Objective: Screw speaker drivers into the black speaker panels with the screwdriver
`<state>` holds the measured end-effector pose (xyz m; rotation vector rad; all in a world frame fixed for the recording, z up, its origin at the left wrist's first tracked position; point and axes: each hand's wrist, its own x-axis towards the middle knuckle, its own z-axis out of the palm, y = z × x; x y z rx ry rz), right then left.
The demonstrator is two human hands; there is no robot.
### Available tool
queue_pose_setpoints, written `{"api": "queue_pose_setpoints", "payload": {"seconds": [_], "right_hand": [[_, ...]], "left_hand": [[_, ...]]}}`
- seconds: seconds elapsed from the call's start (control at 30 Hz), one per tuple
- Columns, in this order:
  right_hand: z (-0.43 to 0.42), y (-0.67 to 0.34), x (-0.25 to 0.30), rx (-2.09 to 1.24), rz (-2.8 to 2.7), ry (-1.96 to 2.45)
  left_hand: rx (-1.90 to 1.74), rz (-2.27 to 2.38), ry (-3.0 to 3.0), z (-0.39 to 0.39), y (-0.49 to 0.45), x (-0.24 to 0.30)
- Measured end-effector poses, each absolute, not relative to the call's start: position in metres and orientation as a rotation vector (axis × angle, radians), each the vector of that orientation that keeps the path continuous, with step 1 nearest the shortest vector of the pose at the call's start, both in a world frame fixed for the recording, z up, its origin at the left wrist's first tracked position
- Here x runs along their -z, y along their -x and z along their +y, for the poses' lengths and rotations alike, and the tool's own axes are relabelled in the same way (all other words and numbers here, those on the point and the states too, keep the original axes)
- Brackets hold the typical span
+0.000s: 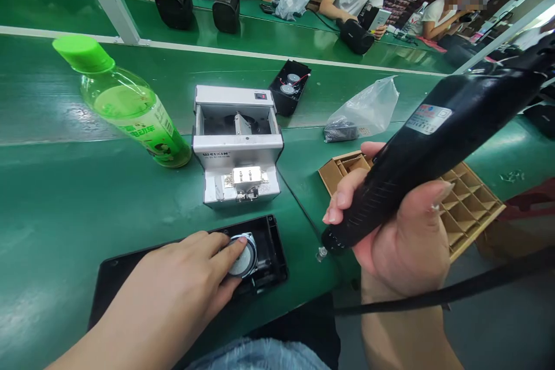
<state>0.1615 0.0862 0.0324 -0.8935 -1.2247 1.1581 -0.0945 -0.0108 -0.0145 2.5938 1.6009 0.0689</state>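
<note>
My left hand [182, 272] rests over a long black plastic housing [277, 266]. Its fingers press and grip a round speaker [243, 260] that sits inside that housing near the right end; part of the speaker is covered by them. In my right hand [407, 237] is a black electric screwdriver [399, 150], raised and tilted, with its wider cord end toward the upper right. The fingers are wrapped around its lower body, and its nose points down to the left, apart from the housing. Just behind the housing stands a grey screw feeder machine [236, 150].
A green drink bottle [139, 110] stands left of the machine. Behind it is a black box with speakers [291, 84]; a plastic bag [364, 113] lies farther right. A divided cardboard box [470, 202] sits under my right hand. Several people sit across the bench.
</note>
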Motion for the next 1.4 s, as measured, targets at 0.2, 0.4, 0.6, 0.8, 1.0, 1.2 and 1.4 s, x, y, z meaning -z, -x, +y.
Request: {"api": "queue_pose_setpoints", "payload": {"seconds": [0.2,0.4,0.6,0.8,1.0,1.2,1.4], "right_hand": [[0.075,-0.146,-0.04,-1.174,-1.203,0.939],[0.084,-0.14,-0.049,-1.112,-1.307,0.851],[0.093,-0.103,-0.082,-1.042,-1.234,0.714],[0.112,-0.059,-0.081,-1.06,-1.36,0.492],[0.126,-0.038,-0.051,-1.158,-1.487,0.327],[0.124,-0.035,-0.047,-1.085,-1.465,0.363],[0.128,-0.043,-0.044,-1.193,-1.403,0.43]], "left_hand": [[0.008,1.6,-2.52,-0.007,0.092,0.013],[0.144,1.594,-2.378,-0.002,0.09,0.006],[0.14,1.63,-2.272,-0.004,0.085,0.003],[0.044,1.694,-2.3,-0.018,0.084,-0.002],[-0.357,1.646,-2.402,-0.04,0.086,0.019],[-0.467,1.592,-2.513,-0.053,0.086,0.05],[-0.561,1.651,-2.564,-0.054,0.086,0.053]]}}
